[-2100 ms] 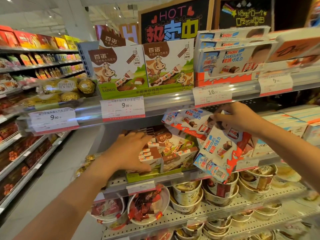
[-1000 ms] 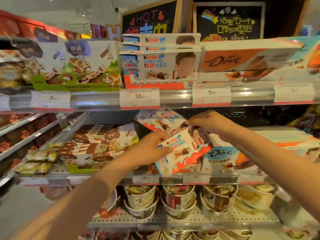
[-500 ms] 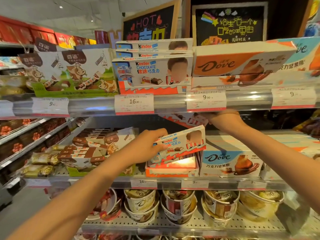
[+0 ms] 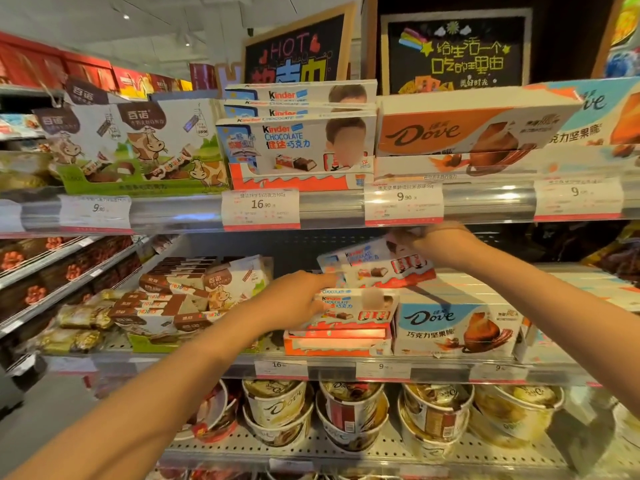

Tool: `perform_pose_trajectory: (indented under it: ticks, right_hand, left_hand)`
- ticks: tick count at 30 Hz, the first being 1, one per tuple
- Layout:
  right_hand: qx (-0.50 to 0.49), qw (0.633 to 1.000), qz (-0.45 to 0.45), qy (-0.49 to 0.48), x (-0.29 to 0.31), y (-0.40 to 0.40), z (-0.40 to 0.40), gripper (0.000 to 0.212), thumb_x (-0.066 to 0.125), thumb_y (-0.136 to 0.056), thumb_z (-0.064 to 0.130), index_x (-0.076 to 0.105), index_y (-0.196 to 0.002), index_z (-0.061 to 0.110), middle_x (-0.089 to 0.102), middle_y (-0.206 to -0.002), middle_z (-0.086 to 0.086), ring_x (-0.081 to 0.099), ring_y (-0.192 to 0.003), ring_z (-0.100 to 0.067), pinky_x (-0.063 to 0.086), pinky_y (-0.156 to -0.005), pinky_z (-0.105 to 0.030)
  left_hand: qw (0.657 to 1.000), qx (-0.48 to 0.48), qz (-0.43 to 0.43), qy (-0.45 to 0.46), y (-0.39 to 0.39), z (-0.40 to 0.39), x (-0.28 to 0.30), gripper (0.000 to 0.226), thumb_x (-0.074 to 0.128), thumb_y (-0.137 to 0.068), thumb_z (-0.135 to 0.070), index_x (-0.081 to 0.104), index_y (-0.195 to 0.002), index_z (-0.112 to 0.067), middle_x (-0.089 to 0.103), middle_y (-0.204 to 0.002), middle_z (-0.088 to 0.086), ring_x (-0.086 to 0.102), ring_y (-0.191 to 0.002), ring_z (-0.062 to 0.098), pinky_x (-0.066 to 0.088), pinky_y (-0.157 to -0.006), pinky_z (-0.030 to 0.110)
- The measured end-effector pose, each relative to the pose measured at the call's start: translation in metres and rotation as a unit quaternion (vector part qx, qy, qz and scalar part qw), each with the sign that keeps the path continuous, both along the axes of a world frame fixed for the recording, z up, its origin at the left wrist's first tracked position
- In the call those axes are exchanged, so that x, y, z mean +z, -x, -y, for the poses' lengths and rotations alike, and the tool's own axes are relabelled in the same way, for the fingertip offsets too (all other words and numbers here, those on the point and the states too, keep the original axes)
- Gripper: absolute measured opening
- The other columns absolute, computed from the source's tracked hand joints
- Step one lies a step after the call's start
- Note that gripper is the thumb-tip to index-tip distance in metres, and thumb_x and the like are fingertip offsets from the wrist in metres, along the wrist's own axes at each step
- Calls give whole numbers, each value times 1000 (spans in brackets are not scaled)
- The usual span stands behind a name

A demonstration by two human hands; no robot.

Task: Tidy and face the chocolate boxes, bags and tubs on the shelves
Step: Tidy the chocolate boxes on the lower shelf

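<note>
In the head view, a flat white-and-orange Kinder chocolate box (image 4: 375, 266) is held tilted above the middle shelf, its upper right corner pinched by the right hand (image 4: 434, 242) just under the silver rail of the upper shelf (image 4: 329, 206); the fingertips are blurred and partly lost against the rail, so only a closed grip on the corner can be made out. The left hand (image 4: 294, 303) is laid against the left end of a short stack of matching Kinder boxes (image 4: 353, 311), fingers spread and extended, one fingertip reaching toward the lower left corner of the held box — whether it touches cannot be told. The stack sits in an open orange-and-white cardboard display tray (image 4: 337, 346) on the middle shelf, just beside a blue-and-white Dove display carton (image 4: 453, 327) on its right. To the left, a green-edged cardboard tray (image 4: 145, 342) holds brown-and-white cow-printed chocolate boxes (image 4: 187, 292), several lying askew. On the wire shelf below, round paper tubs of wrapped chocolates (image 4: 349, 407) are stacked in rows, their tops hidden by the shelf edge. On the upper shelf, a second Kinder display carton (image 4: 298, 150) stands between cow-printed cartons and an orange Dove carton (image 4: 450, 129). Gold foil-wrapped packs (image 4: 76, 323) at far left are too blurred to read, and the right edge is cut off.
</note>
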State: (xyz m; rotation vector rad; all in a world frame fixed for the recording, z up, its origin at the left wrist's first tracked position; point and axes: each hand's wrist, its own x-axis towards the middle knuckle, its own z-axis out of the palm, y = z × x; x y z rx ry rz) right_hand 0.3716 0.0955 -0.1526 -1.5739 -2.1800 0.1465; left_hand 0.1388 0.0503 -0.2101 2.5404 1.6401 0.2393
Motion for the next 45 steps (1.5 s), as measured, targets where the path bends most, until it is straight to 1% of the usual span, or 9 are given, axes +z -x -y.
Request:
perform_pose_trajectory:
  ticks: [4,8,13,19,24,27,34,43,45]
  right_hand:
    - [29,999,-40,12,-3,0,0,35,42,-98,33,48,-130,20,57,-122,-12,55,-107,-31,48,-87,-40]
    - [24,998,-39,33,-6,-3,-5,36,37,-101,26,43,-133,13,54,-126,-17,51,-113,-34,44,-95,-41]
    - [46,991,-122,9,-11,-3,-5,36,36,-101,23,46,-134,13,54,-128,-14,50,-116,-31,38,-85,-29]
    - [73,954,-291,-11,-26,3,-10,32,44,-95,6,52,-126,11,49,-112,0,45,-104,-11,34,-85,-19]
    - [128,933,-335,-39,-37,8,-15,31,44,-97,8,50,-127,15,49,-115,5,42,-110,-4,32,-86,-7]
    - [165,922,-347,-45,-41,13,-15,28,44,-97,5,50,-120,21,51,-118,3,44,-112,-5,33,-83,0]
    - [155,926,-336,-80,-51,19,-19,25,45,-97,6,51,-121,3,56,-116,-9,50,-109,-16,36,-85,-8]
    - [138,900,-413,-18,-56,24,-23,12,41,-99,12,49,-107,16,58,-115,-16,59,-107,-28,51,-90,-43]
    - [139,897,-419,-20,-55,32,-22,13,42,-99,13,52,-107,12,59,-114,-16,58,-108,-26,50,-93,-37]
  left_hand:
    - [999,14,31,27,4,-6,-11,37,54,-94,-27,45,-130,-31,59,-127,-3,61,-101,17,50,-79,30]
    - [1000,4,-7,30,7,-12,-15,32,53,-94,-27,49,-125,-29,62,-118,-4,55,-85,9,41,-69,25]
    - [999,15,-48,18,3,-13,-25,28,53,-93,-29,50,-121,-25,59,-115,0,51,-91,13,38,-72,27]
    - [990,49,-115,-64,-3,-8,-43,55,55,-88,-41,37,-134,-17,31,-145,6,28,-133,23,27,-109,42]
    - [988,59,-117,-78,-6,-7,-48,45,49,-89,-47,39,-124,-20,54,-125,2,48,-114,21,30,-101,41]
    - [985,53,-130,-101,-3,-9,-53,53,51,-86,-47,36,-129,-20,41,-135,4,36,-125,22,26,-105,43]
    - [990,66,-113,-50,-5,-22,-44,66,58,-80,-53,35,-134,-22,44,-138,2,39,-128,21,11,-114,51]
    - [990,79,-31,-115,-7,-7,-53,69,68,-79,-44,30,-132,-23,44,-132,-2,42,-120,16,28,-104,38]
    - [990,66,-36,-117,-5,-5,-53,63,63,-83,-45,34,-133,-21,42,-133,-2,40,-122,17,28,-104,36]
